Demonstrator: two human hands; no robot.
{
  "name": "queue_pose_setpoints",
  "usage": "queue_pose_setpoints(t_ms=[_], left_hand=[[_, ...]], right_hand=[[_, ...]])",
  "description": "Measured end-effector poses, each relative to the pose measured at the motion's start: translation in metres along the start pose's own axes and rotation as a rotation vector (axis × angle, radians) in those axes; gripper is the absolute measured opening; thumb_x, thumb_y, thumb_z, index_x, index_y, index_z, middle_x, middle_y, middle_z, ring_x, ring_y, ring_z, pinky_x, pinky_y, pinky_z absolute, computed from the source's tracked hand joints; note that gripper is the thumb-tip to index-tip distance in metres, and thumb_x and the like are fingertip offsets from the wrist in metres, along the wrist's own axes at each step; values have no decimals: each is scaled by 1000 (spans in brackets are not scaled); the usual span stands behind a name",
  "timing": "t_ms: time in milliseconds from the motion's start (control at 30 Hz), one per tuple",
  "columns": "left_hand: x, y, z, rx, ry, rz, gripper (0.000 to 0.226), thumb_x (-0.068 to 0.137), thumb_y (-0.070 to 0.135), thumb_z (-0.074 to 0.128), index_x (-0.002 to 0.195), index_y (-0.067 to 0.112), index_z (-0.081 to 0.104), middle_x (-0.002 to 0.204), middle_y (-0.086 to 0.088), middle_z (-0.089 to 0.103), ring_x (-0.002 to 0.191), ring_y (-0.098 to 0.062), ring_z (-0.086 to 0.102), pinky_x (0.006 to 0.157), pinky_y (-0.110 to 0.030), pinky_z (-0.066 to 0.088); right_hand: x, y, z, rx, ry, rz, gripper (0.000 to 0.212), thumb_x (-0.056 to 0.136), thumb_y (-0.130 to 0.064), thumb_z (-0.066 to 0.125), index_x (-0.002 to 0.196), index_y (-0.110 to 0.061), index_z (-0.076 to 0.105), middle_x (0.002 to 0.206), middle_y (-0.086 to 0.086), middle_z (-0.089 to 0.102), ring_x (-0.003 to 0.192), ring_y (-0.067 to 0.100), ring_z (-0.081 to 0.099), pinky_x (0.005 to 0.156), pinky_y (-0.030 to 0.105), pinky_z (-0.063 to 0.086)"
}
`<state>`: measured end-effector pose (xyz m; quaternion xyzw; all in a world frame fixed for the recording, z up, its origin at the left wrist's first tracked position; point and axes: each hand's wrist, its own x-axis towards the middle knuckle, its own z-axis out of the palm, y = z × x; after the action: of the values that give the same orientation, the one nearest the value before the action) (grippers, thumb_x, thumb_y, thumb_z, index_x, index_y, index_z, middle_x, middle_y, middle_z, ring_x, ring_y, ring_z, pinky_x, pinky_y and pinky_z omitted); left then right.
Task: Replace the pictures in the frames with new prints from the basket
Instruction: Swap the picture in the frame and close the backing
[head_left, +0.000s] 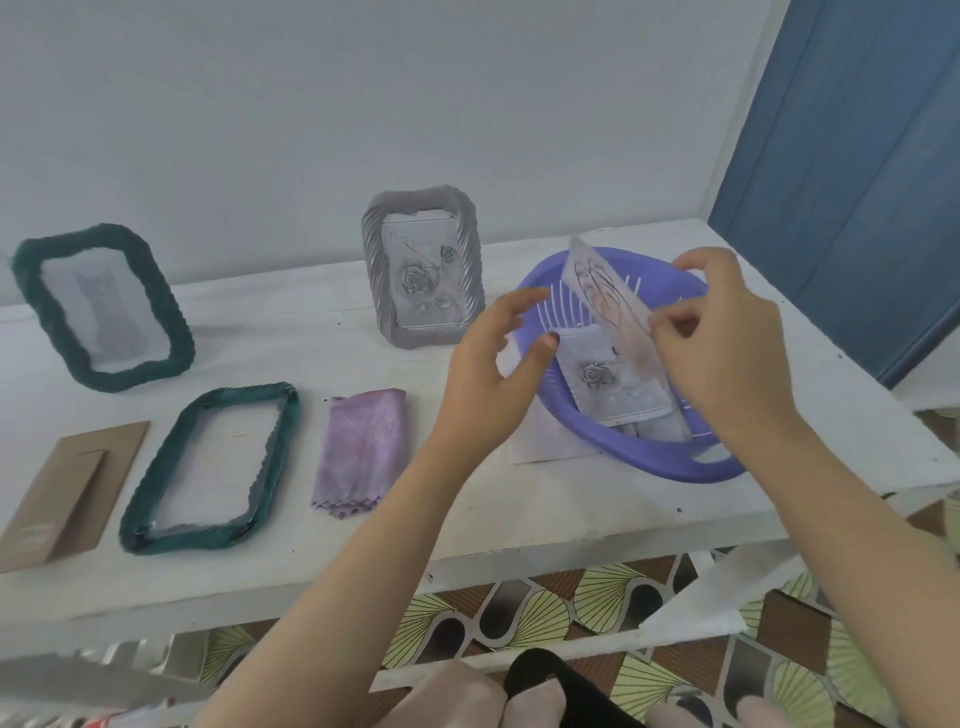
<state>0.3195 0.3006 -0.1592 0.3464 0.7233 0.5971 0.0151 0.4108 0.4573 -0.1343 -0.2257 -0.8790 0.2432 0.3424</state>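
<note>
A print (608, 291) is pinched at its right edge between the thumb and fingertips of the right hand (727, 332), the grip being closed on the paper. The print is held tilted on edge above the purple basket (649, 467), over its far half. The grip of the left hand (488, 374) is apart, with the fingers loosely curved and nothing held; the hand is placed at the basket's left rim, and whether the thumb touches it cannot be told. More prints (613, 384), the top one showing a rose, are stacked inside the basket. The basket is set on the right part of the white surface (260, 322), partly on a white sheet (540, 441). A silver frame (374, 260) with a rose picture is stood just left of the basket. An upright green frame (176, 332) with a faint picture is stood at far left. In front of it, a flat green frame (140, 493) is laid between a brown backing board (67, 493) and a folded purple cloth (363, 447).
</note>
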Motion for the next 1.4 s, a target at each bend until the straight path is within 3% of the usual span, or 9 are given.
queue_pose_setpoints(t_ms=[100,200,367,533,667,800,1000,1133,1400], left_hand=[[3,23,-7,-259,-127,-165,28,95,18,49,112,40,53,119,8,57,107,-15,60,89,-32,53],[3,31,-19,-334,-83,-255,21,94,17,50,110,28,59,98,5,60,90,-16,66,82,-35,56],[-5,15,-53,-290,193,-331,23,83,-8,54,93,11,64,68,1,53,62,-11,59,64,-27,56],[-22,-8,-108,-267,279,-375,28,84,-9,53,90,15,66,83,-3,62,66,-7,62,61,-22,51],[-39,-25,-162,-227,265,-409,30,84,-9,53,91,17,67,85,-3,61,64,-4,59,55,-17,46],[-55,-41,-212,-156,193,-475,31,84,-6,56,90,21,69,88,-2,65,74,-12,63,66,-27,52],[-70,-70,-265,131,246,-558,22,80,4,66,83,26,68,89,9,66,71,-4,64,67,-17,46],[-74,-83,-287,322,249,-569,15,79,11,70,80,25,68,83,10,65,76,-1,61,66,-10,41],[-71,-110,-312,373,165,-574,16,81,13,67,81,29,66,81,10,62,76,-6,58,65,-20,44]], right_hand=[[-15,-27,3,143,-19,-100,37,85,-16,62,118,-16,46,74,-12,63,68,12,59,60,15,40],[-29,-50,16,185,-67,-180,35,86,-20,63,117,-18,47,80,-14,65,67,4,57,60,6,39],[-42,-76,44,336,-243,-238,39,83,-26,67,116,-22,48,86,-11,71,87,5,65,77,25,51],[-51,-101,83,507,-189,-154,36,83,-41,58,113,-22,53,113,-25,53,108,-9,48,94,16,37],[-51,-122,117,738,-276,141,31,84,-17,64,108,-33,51,107,-13,61,91,7,61,80,20,48],[-57,-145,147,963,-381,319,39,78,3,66,98,-30,57,87,7,67,74,10,65,68,26,53],[-77,-182,193,881,-487,292,26,76,7,66,78,-18,65,78,1,65,63,6,60,62,20,53],[-87,-197,222,740,-498,298,23,78,-1,67,76,-25,66,81,0,67,69,11,61,72,25,54],[-96,-215,248,537,-475,231,15,82,-5,64,85,-20,66,80,-10,64,63,-4,56,62,3,43]])
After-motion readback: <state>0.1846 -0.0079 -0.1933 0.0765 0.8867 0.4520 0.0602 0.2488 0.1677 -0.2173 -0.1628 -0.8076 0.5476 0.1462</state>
